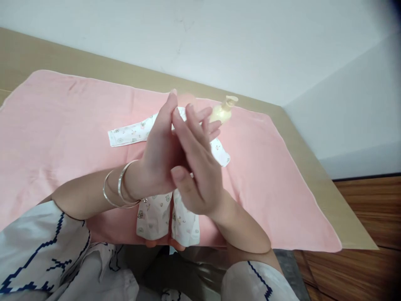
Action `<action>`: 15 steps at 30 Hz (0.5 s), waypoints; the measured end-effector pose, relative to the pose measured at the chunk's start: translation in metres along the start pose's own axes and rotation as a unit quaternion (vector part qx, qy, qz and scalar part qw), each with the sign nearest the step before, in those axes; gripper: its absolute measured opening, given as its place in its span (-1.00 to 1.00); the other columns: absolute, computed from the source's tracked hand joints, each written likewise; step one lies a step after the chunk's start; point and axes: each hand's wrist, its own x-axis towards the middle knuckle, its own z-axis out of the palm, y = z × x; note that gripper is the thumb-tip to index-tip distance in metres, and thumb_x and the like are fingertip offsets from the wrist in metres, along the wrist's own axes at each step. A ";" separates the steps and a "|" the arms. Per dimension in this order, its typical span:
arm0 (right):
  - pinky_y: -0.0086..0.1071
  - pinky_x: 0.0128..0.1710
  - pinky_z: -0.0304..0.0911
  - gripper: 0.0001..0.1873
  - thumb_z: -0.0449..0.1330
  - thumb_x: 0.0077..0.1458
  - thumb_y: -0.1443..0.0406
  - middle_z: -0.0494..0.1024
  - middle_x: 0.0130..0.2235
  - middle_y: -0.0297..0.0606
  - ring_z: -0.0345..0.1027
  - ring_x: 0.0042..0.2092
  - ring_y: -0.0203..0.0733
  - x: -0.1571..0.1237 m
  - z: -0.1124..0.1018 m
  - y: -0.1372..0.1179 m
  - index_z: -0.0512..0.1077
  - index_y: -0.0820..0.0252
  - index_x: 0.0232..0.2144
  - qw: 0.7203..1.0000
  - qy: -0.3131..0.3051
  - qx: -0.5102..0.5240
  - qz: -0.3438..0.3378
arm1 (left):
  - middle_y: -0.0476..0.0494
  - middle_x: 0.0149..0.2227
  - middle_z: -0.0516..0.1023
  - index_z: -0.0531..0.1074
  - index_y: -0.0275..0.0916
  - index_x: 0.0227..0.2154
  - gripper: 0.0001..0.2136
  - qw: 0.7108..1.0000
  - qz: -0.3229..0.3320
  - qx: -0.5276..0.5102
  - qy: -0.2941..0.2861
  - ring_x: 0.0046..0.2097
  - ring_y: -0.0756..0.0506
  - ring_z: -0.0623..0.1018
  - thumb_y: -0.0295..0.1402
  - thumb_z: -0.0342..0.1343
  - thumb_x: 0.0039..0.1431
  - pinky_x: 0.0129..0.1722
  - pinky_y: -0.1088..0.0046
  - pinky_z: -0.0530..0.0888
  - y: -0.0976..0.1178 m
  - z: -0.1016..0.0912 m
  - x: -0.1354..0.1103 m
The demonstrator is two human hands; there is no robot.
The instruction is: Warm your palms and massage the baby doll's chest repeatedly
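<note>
My left hand [161,152] is raised over the middle of the mat, palm turned inward, with silver bangles on its wrist. Pressed against its palm is my right hand [202,171], whose fingers are stretched out and thumb stands apart. Nothing shows held between the two. Below them lies a small doll-like figure in white printed clothes [155,215], one sleeve out to each side and its feet at the mat's front edge. My hands hide its trunk and most of its head. A pale yellow pump bottle [223,110] stands just behind my fingertips.
A pink mat [269,179] covers most of the light wooden table [332,209]. The white wall [219,46] rises along the table's far side. Brown wooden flooring [369,209] shows at the right, below the table edge.
</note>
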 end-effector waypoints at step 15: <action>0.25 0.48 -0.31 -0.25 0.18 0.01 -0.24 0.11 0.39 -0.84 -0.68 0.49 0.18 -0.005 -0.010 -0.025 0.12 -0.60 0.25 0.976 -0.076 0.102 0.176 | 0.45 0.32 0.27 0.13 0.31 0.31 -0.49 0.981 0.101 0.149 0.068 0.49 -0.16 -0.20 0.09 -0.30 0.35 0.47 -0.07 0.17 -0.014 -0.006 -0.020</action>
